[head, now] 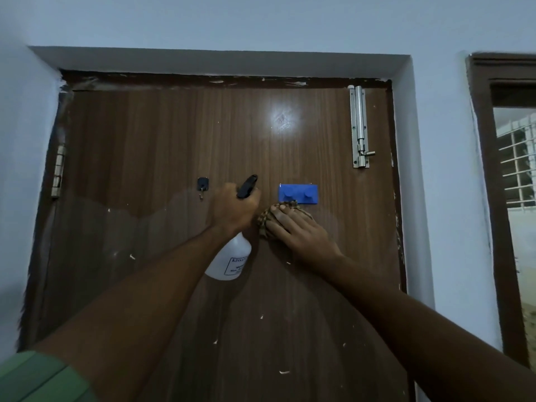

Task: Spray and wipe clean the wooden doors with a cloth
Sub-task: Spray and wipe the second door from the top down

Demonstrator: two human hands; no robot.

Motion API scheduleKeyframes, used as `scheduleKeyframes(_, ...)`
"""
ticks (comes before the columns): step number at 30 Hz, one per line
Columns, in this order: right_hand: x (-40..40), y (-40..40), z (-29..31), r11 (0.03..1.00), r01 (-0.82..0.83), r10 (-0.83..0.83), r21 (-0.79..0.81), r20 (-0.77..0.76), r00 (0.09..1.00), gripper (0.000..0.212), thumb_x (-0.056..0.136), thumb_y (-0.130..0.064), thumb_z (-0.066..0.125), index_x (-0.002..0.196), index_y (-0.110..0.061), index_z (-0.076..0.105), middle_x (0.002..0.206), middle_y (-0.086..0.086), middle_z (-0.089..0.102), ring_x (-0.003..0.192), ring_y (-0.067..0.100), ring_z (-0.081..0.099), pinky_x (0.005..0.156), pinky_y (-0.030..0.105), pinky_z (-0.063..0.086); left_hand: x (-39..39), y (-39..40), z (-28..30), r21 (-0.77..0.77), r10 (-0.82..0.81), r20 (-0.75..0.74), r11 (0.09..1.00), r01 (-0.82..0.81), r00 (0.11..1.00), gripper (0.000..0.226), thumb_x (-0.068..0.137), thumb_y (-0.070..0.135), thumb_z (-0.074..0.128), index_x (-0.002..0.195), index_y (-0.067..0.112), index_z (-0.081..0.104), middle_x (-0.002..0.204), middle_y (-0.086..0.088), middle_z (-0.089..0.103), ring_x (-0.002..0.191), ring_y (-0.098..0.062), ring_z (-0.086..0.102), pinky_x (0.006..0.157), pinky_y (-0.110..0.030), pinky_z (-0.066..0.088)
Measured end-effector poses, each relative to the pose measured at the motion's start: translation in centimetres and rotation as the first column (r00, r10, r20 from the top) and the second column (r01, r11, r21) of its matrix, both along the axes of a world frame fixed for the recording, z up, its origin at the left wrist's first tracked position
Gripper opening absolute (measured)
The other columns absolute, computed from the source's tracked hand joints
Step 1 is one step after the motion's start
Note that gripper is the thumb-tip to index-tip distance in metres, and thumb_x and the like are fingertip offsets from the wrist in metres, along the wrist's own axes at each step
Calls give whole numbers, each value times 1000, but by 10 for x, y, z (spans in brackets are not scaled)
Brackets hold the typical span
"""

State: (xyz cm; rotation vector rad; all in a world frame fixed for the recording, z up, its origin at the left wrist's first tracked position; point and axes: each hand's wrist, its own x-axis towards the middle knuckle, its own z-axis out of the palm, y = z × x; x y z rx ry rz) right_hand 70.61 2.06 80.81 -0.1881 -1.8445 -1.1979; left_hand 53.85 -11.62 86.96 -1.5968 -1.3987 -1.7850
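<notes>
Head: 1 door (162, 158); L hand (232, 210) grips 1 spray bottle (230, 258); R hand (295, 230) flat, presses 1 cloth (265, 220).

Cloth (265, 220) right of bottle (230, 258)

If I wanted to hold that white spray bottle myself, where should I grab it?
Grab the spray bottle round its thin neck, just under the black nozzle, the way the left hand holds it. Come from behind, so the nozzle points at the door. The round body below looks wider and probably harder to hold.
</notes>
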Motion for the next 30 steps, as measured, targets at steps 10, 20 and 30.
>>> scheduleKeyframes(10, 8, 12, 10, 991, 3, 2, -132, 39, 999, 55, 106, -24, 50, 159, -16, 38, 169, 9, 29, 158, 24, 19, 129, 44, 15, 17, 13, 0, -23, -22, -72, 1000, 21, 997, 39, 100, 24, 64, 72, -2, 69, 63, -23, 67, 51, -37, 61, 50, -42, 49)
scheduleKeyframes(20, 111, 46, 13, 965, -16, -67, -262, -306, 950, 56, 90, -16, 51, 146, -15, 54, 152, 14, 47, 130, 40, 44, 104, 56, 41, 43, 27, -13, -240, -125, -197, 968, 75, 973, 29, 98, 18, 68, 82, -7, 69, 72, -26, 70, 51, -35, 60, 50, -50, 52)
scheduleKeyframes(30, 136, 56, -60, 936, -95, -117, -340, -553, 825, 52, 97, -21, 50, 149, -10, 50, 152, 15, 45, 130, 41, 45, 105, 56, 39, 78, 36, -20, -243, -181, -152, 960, 141, 972, 30, 102, 21, 64, 89, -5, 68, 74, -22, 71, 45, -13, 60, 49, -31, 53)
